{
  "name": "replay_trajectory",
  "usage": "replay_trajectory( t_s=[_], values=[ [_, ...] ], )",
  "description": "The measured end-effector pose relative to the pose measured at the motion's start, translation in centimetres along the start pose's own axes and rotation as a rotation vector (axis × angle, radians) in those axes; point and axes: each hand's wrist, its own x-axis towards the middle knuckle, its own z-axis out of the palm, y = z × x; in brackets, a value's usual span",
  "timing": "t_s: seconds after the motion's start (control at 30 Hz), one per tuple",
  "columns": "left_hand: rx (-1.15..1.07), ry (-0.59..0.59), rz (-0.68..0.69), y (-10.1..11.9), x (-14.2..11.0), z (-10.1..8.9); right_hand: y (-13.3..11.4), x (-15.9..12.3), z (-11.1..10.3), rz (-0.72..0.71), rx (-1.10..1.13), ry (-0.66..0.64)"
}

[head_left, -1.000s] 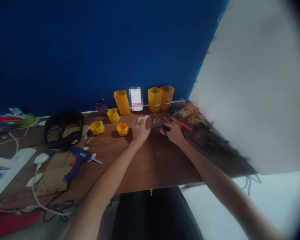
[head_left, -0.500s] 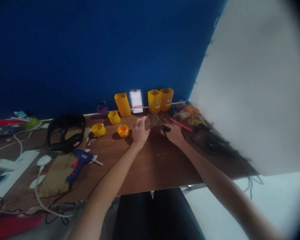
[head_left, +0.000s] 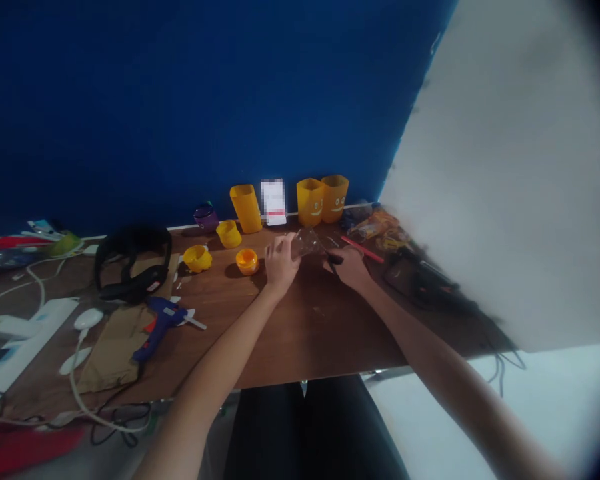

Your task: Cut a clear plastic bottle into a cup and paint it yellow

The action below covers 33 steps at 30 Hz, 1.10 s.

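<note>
My left hand (head_left: 281,264) is wrapped around a clear plastic piece (head_left: 307,241), which looks like a cut section of a bottle. My right hand (head_left: 351,265) is closed on black-handled scissors (head_left: 334,258). Their blades reach toward the right edge of the plastic, though blur hides the exact contact. Left of my left hand stands a small open pot of orange paint (head_left: 247,262). Beyond it are two short yellow-painted cups, one round (head_left: 229,234) and one wavy-edged (head_left: 197,258).
Tall yellow containers (head_left: 246,209) line the blue wall, two with smiling faces (head_left: 335,199). A red stick (head_left: 362,249) and dark cables (head_left: 430,283) lie right. A blue glue gun (head_left: 163,327), cardboard (head_left: 113,353), black headset (head_left: 133,267) and power strip (head_left: 30,347) occupy the left.
Both hands keep their places and grips. The plastic piece and scissors have shifted only very slightly, and the whole view has moved a little.
</note>
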Motion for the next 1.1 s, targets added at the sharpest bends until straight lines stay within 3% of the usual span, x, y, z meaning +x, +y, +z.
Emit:
replay_trajectory(
  t_s=[1.1],
  values=[
    [0.01,0.042,-0.03,-0.28,0.01,0.26,-0.18,0.13,0.18,0.023,-0.032,-0.003]
  ],
)
